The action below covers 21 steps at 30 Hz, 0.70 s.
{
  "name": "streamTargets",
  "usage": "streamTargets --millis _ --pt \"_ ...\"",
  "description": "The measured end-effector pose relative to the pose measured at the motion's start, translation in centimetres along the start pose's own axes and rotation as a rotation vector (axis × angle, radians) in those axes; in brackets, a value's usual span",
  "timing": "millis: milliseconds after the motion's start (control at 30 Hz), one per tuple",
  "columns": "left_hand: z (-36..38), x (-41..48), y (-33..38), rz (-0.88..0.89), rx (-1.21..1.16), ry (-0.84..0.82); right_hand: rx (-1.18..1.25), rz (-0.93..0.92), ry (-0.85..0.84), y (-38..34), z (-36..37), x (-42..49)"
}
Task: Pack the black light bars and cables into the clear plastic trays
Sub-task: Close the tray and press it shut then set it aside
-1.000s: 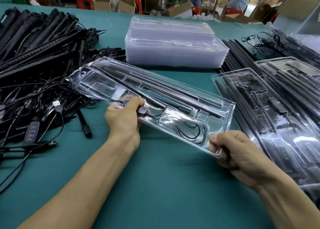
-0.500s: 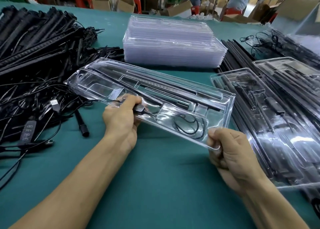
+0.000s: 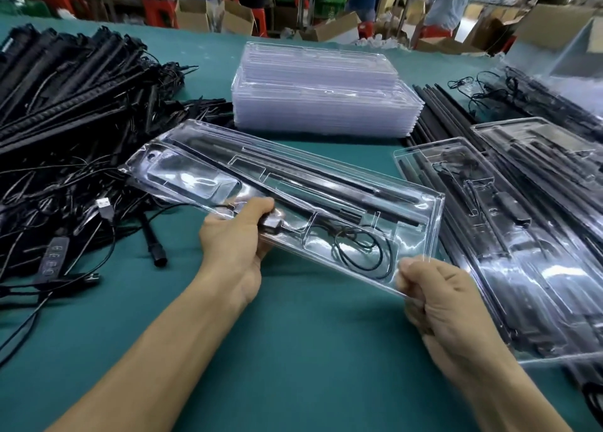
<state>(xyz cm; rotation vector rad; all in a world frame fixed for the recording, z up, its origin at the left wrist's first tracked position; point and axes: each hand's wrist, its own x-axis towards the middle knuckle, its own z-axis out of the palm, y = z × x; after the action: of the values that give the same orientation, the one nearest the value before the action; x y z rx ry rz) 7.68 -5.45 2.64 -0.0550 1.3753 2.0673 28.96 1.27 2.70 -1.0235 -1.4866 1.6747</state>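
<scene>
The left hand (image 3: 235, 245) grips the clear tray (image 3: 192, 175) by its near edge; the right hand (image 3: 447, 307) pinches its corner. Between the hands, light bars (image 3: 359, 208) and cable (image 3: 359, 244) lie inside. Tip it and they may slide out, though I can't tell if a lid covers them.

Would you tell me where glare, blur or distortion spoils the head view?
Head view: glare streaks the held tray and the packed trays at right; far cardboard boxes are blurred; the wide lens bows the edges; left hand and right hand look sharp.
</scene>
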Motion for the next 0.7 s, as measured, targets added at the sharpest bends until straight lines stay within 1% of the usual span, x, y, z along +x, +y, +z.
streamTargets --millis 133,300,400,533,700 --pt "0.0 0.3 0.0 0.024 0.052 -0.057 0.040 -0.015 0.002 0.1 0.2 -0.3" --pt "0.0 0.7 0.0 0.043 -0.007 -0.085 0.061 -0.037 0.027 0.2 0.8 -0.5" --pt "0.0 0.9 0.1 0.053 0.006 -0.084 0.004 -0.038 0.003 0.2 0.7 -0.5" --pt "0.1 0.7 0.3 0.061 0.016 -0.118 -0.128 0.018 -0.084 0.2 -0.1 -0.5" --pt "0.3 0.3 0.6 0.093 -0.037 -0.149 -0.107 0.096 -0.128 -0.4 0.0 -1.1"
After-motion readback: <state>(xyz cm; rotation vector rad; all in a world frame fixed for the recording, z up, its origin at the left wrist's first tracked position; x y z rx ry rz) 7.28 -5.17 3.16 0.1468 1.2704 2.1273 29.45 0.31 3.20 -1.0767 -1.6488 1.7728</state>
